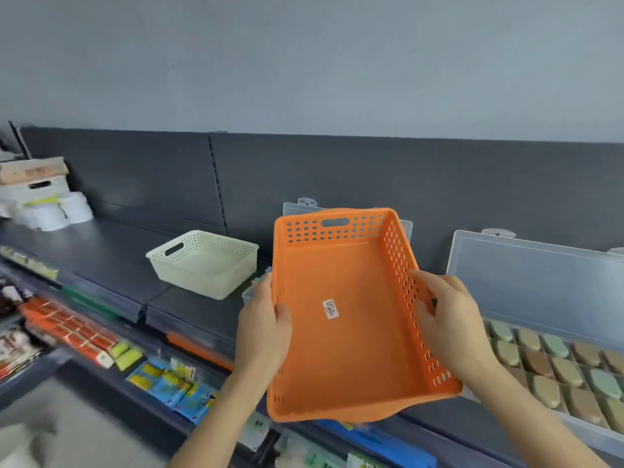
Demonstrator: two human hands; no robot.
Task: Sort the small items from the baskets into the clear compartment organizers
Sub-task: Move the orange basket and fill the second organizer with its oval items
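Note:
An orange perforated basket [351, 352] is lifted above the dark shelf, tilted with its inside facing me; only a white barcode sticker [331, 309] shows on its bottom. My left hand [261, 336] grips its left wall, thumb inside. My right hand [450, 329] grips its right wall. A clear compartment organizer [537, 275] stands open at the right, its cells filled with several green, tan and brown oval items [553, 369]. Another clear organizer [293, 208] is mostly hidden behind the basket.
A cream perforated basket [202, 263] sits on the dark shelf [111, 244] left of centre. White containers and a box [37, 194] are stacked at the far left. Lower shelves hold packaged goods [77, 336].

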